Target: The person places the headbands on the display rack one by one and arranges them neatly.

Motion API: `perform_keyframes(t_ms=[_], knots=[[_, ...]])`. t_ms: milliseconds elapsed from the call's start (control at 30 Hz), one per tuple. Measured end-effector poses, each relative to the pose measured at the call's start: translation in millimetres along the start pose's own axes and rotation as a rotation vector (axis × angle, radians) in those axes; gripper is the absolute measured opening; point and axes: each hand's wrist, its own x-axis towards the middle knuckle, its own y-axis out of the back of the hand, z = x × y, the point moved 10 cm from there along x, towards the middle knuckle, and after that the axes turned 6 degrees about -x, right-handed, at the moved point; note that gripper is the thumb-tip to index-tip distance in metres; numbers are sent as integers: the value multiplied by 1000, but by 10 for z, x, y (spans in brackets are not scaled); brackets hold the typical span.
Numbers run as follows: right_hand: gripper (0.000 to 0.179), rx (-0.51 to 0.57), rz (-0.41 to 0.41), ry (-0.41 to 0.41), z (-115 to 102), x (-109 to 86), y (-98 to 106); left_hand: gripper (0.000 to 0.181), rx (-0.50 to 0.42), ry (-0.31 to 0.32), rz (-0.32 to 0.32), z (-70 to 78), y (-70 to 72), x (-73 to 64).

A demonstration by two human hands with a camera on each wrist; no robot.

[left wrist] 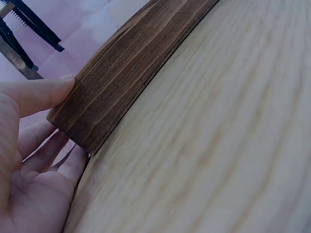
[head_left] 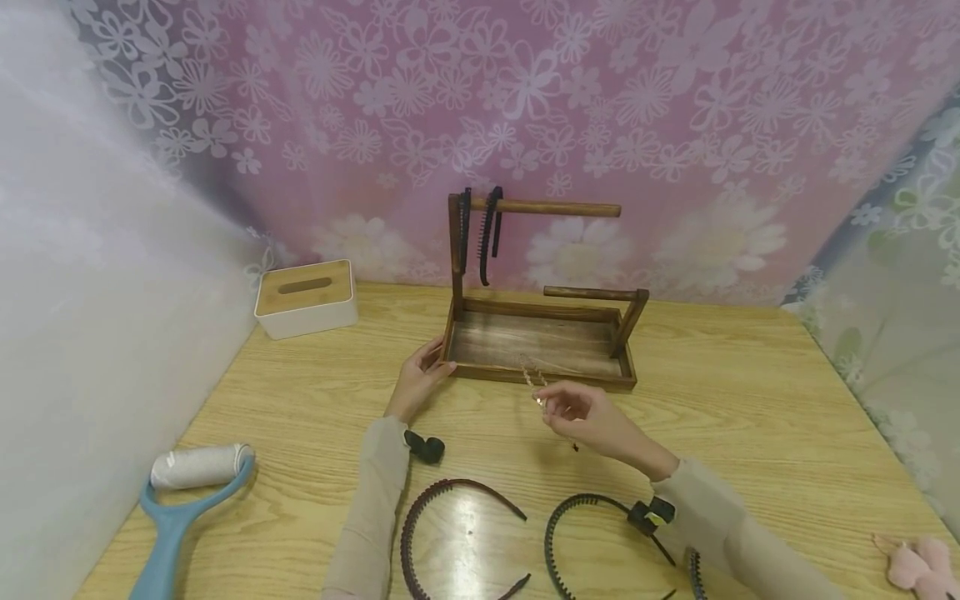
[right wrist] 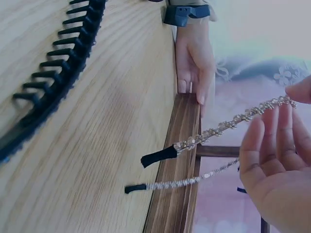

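The left hand (head_left: 422,379) grips the left end of the rack (head_left: 585,382) near the back edge of the worktop (head_left: 750,375), apparently steadying it. Before the rack, the right hand (head_left: 588,417) pinches a beaded headband (right wrist: 242,118), seemingly leaving its black tips (right wrist: 159,157) unobstructed.

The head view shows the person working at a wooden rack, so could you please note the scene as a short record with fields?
Left hand: left hand grips the front left corner of the wooden rack
Right hand: right hand pinches a beaded headband
Upper bar: two black headbands hang at its left end
Table, near side: a dark reddish headband, a black toothed headband
Table, left: a blue-handled roller, a white box farther back
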Motion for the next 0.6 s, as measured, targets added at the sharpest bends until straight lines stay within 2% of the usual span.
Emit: perform_keyframes(t_ms=[267, 433, 600], knots=[[26, 54, 160, 67, -41, -220, 337, 64, 11, 7, 1, 17, -6, -16], [40, 117, 211, 73, -34, -365, 532, 64, 14, 24, 6, 3, 7, -26], [39, 106, 263, 41, 21, -518, 766, 63, 19, 27, 6, 7, 1, -31]])
